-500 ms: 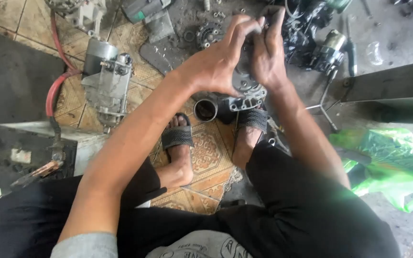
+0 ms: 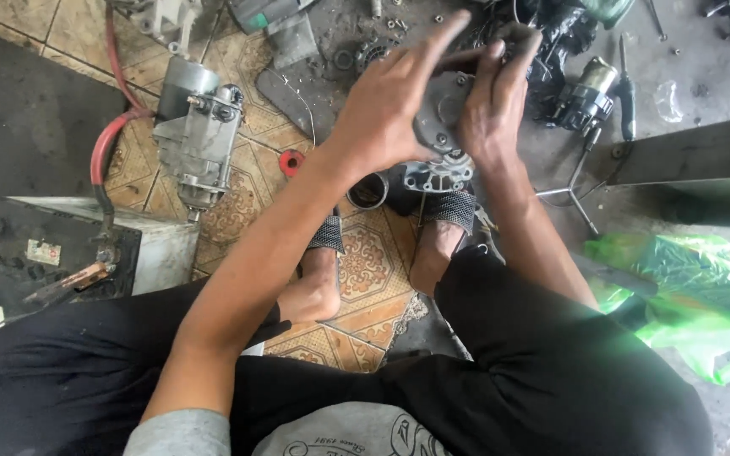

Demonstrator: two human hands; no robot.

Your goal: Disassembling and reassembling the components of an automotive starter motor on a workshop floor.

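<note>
Both my hands are raised over my sandalled feet, wrapped around a grey cast-metal motor housing (image 2: 439, 127). My left hand (image 2: 390, 110) covers its left side with the forefinger stretched up. My right hand (image 2: 492, 105) grips its right side, fingers curled over the top. The housing's lower flange (image 2: 439, 176) shows beneath my palms. A short metal ring (image 2: 368, 191) lies on the floor just left of it, by my left foot.
A silver starter motor (image 2: 198, 139) with a red cable (image 2: 101, 156) lies at left on patterned tiles. A car battery (image 2: 86, 253) sits lower left. More motor parts (image 2: 586, 95) and a screwdriver (image 2: 625, 84) lie at upper right; a green plastic bag (image 2: 686, 295) at right.
My hands and the housing have stayed in the same place; my left forefinger now points out straighter.
</note>
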